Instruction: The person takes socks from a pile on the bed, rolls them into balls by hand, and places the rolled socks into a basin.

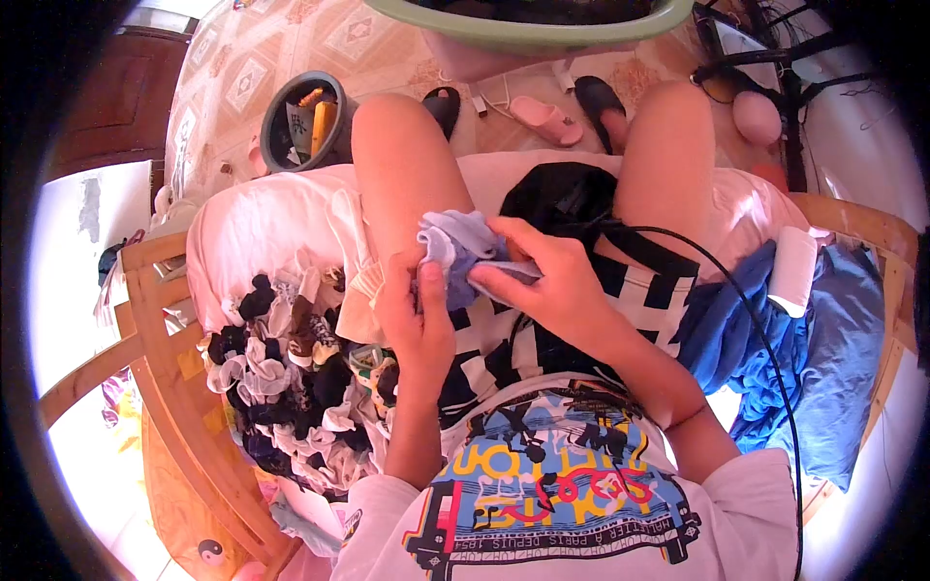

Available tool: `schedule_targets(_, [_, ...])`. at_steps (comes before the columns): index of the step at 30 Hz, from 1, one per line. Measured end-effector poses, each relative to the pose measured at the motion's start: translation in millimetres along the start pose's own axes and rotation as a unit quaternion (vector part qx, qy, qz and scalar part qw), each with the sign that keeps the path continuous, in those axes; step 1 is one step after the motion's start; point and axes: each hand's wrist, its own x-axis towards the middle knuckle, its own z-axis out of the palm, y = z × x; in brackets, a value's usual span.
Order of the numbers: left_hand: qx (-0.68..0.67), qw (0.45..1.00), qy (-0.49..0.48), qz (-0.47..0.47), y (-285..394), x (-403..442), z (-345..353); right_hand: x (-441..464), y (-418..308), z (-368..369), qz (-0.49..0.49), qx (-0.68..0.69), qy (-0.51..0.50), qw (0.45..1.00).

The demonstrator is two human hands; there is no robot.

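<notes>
Just above my lap, both of my hands hold a bunched pale blue sock [455,242], its fabric gathered into soft folds. My left hand [417,315] grips the sock's left side with the thumb pressed on it. On the other side, my right hand [547,276] pinches a flap of the same fabric between thumb and fingers. A cream ribbed cloth [362,302] lies beside my left hand. Farther left spreads a large pile of mixed socks [291,378], mostly black, white and grey. Black-and-white patterned fabric [484,344] covers my lap below the hands.
A green-rimmed basin [542,37] stands ahead, with a grey bin [279,116] on the floor to its left. Blue cloth [833,339] and a white roll [792,269] lie at right. A black cable [741,300] crosses my right side. Wooden armrests [160,378] flank the seat.
</notes>
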Motion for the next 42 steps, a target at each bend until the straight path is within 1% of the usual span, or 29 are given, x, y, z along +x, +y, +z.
schedule_targets(2, [0.029,1.000,0.001,-0.002,2,0,-2,-2,13,4,-0.013,0.004,0.028,1.000])
schedule_targets(4, [0.005,0.997,0.068,-0.037,5,2,-7,0,18,-1,0.005,-0.018,0.053,0.998])
schedule_targets(5, [0.047,0.995,0.085,0.009,-1,7,-11,1,19,-7,0.057,-0.010,0.034,0.998])
schedule_targets(6, [0.047,0.995,0.085,0.009,-6,12,-12,3,21,-10,0.057,-0.010,0.034,0.998])
schedule_targets(7, [0.044,0.991,0.124,0.022,-12,17,-12,4,24,-11,0.103,0.140,0.024,0.984])
schedule_targets(8, [0.041,0.985,0.163,0.034,-14,20,-13,6,26,-11,0.147,0.287,0.012,0.947])
schedule_targets(10, [0.037,0.982,0.183,0.008,-10,21,-12,7,37,-4,0.153,0.338,-0.008,0.929])
schedule_targets(12, [0.097,0.977,0.186,-0.046,-18,24,-12,10,45,5,0.173,0.283,-0.025,0.943])
schedule_targets(13, [0.097,0.977,0.187,-0.046,-20,26,-11,10,46,6,0.110,0.192,-0.011,0.975])
schedule_targets(14, [0.130,0.974,0.181,-0.034,-21,27,-10,9,46,5,0.109,0.192,-0.011,0.975])
schedule_targets(16, [0.161,0.971,0.175,-0.023,-23,27,-9,7,39,0,0.161,0.246,0.050,0.954])
schedule_targets(18, [0.163,0.973,0.157,-0.042,-24,22,-10,6,31,-2,0.126,0.202,0.066,0.969])
schedule_targets(19, [0.163,0.973,0.155,-0.044,-28,18,-10,6,21,-3,0.104,0.118,0.051,0.986])
schedule_targets(20, [0.183,0.972,0.147,0.030,-34,16,-8,8,13,-3,0.080,0.032,0.036,0.996])
schedule_targets(21, [0.201,0.964,0.138,0.104,-38,15,-7,10,7,3,0.043,0.005,0.052,0.998])
schedule_targets(22, [0.200,0.964,0.137,0.106,-37,12,-7,12,9,8,0.044,0.004,0.054,0.998])
schedule_targets(24, [0.180,0.970,0.114,0.116,-35,6,-8,14,22,19,-0.021,-0.142,0.059,0.988])
schedule_targets(26, [0.161,0.970,0.152,0.097,-35,7,-10,16,31,19,-0.035,-0.152,0.081,0.984])
schedule_targets(28, [0.144,0.968,0.192,0.075,-33,8,-14,16,33,11,0.048,-0.060,0.018,0.997])
schedule_targets(31, [0.188,0.967,0.167,0.030,-34,12,-23,17,27,6,0.083,0.010,0.019,0.996])
schedule_targets(32, [0.195,0.962,0.192,0.011,-43,13,-27,19,32,5,0.083,0.010,0.019,0.996])
schedule_targets(34, [0.199,0.956,0.213,-0.007,-48,22,-35,25,43,2,0.092,0.145,0.019,0.985])
schedule_targets(35, [0.041,0.969,0.240,-0.048,-49,28,-40,24,45,-3,0.092,0.145,0.021,0.985])
schedule_targets(36, [-0.118,0.954,0.262,-0.088,-47,35,-43,25,42,-10,0.139,0.286,0.010,0.948])
schedule_targets(37, [-0.141,0.943,0.285,-0.103,-37,36,-30,26,40,-13,0.184,0.422,-0.003,0.888])
schedule_targets(38, [-0.138,0.942,0.288,-0.103,-40,34,-31,27,41,-11,0.183,0.424,-0.007,0.887])
schedule_targets(40, [-0.201,0.958,0.136,-0.152,-46,33,-29,30,45,-7,0.238,0.511,-0.002,0.826])
schedule_targets(41, [-0.273,0.935,0.129,-0.185,-47,31,-25,29,51,-7,0.245,0.495,-0.003,0.833])
schedule_targets(42, [-0.274,0.935,0.128,-0.186,-42,32,-21,29,49,-10,0.245,0.495,-0.001,0.834])
